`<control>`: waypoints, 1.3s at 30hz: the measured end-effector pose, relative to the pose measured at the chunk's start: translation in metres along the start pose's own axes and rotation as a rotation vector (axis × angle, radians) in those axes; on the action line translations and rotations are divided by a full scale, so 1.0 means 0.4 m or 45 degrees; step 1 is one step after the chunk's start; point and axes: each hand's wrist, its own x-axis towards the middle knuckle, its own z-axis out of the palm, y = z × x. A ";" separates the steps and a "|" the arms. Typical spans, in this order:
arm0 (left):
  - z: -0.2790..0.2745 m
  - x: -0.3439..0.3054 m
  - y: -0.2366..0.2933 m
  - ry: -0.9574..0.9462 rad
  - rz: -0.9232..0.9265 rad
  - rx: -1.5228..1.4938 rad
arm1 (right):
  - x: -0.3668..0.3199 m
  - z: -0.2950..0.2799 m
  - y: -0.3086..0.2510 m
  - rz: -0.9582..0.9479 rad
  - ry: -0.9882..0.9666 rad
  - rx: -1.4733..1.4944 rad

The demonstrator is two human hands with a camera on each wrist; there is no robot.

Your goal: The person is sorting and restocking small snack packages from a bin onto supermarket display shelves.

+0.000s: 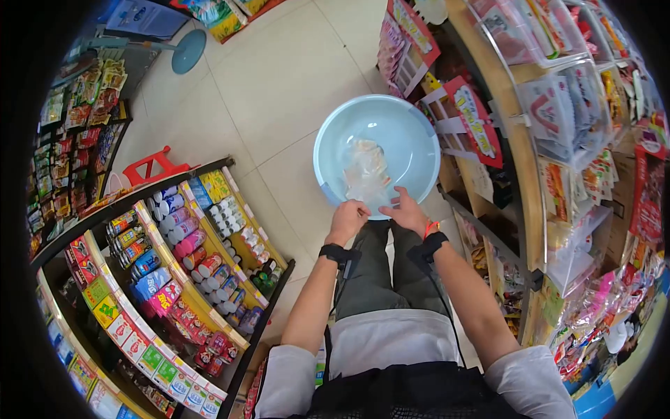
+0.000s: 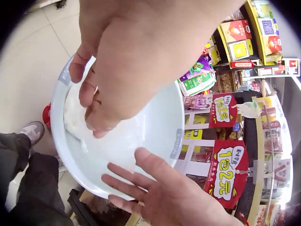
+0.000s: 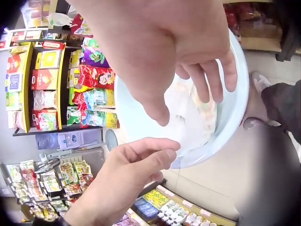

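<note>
A translucent plastic bag point(image 1: 366, 167) with pale, patterned contents lies inside a light blue basin point(image 1: 326, 136). Its whitish, see-through end reaches toward the person. My left hand point(image 1: 349, 220) pinches that end between thumb and curled fingers, close over the near rim. In the right wrist view the left hand point(image 3: 134, 176) shows its thumb and forefinger together at the bag's edge. My right hand point(image 1: 408, 211) hovers beside it at the rim, fingers spread and loosely bent. The left wrist view shows nothing gripped in the right hand point(image 2: 164, 188).
On the right, a snack rack point(image 1: 523, 140) with red price signs point(image 1: 471, 119) stands close to the basin. A low shelf of cans and packets point(image 1: 174, 279) is on the left. A red plastic stool point(image 1: 157, 166) sits behind it. Pale tiled floor point(image 1: 272, 91) lies ahead.
</note>
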 end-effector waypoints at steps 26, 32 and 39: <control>0.029 0.262 0.174 -0.009 -0.029 0.598 | -0.192 -0.171 -0.236 -0.366 -0.032 0.194; 0.013 0.246 0.190 0.518 0.491 0.544 | -0.197 -0.157 -0.238 -0.382 -0.009 0.128; 0.179 0.311 -0.042 0.330 0.323 0.645 | -0.203 -0.205 -0.248 -0.399 0.004 0.173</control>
